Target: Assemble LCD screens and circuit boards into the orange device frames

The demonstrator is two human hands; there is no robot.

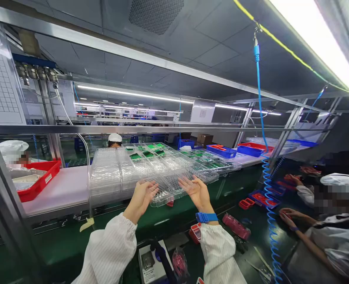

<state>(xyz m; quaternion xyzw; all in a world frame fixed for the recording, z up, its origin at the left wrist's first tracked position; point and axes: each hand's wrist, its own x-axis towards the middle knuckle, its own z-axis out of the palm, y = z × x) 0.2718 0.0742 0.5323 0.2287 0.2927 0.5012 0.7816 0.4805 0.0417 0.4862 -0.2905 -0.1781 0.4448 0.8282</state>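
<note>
Clear plastic trays (pixel 106 173) are stacked on the raised shelf in front of me, and several trays behind hold green boards (pixel 148 154). Near the front edge of a clear tray (pixel 165 187), my left hand (pixel 143 193) is raised with its fingers apart. On the other side of that tray's front, my right hand (pixel 196 191) has its palm up and fingers spread, with a blue band on the wrist. Both hands are at the tray's edge; whether they touch it is hard to tell. Neither hand is closed around anything.
A red bin (pixel 48 175) stands at the left. Blue bins (pixel 221 151) sit at the back right. A coiled blue hose (pixel 265 177) hangs at the right. Below lie a white box (pixel 155 262) and red containers (pixel 247 203). People work at the right.
</note>
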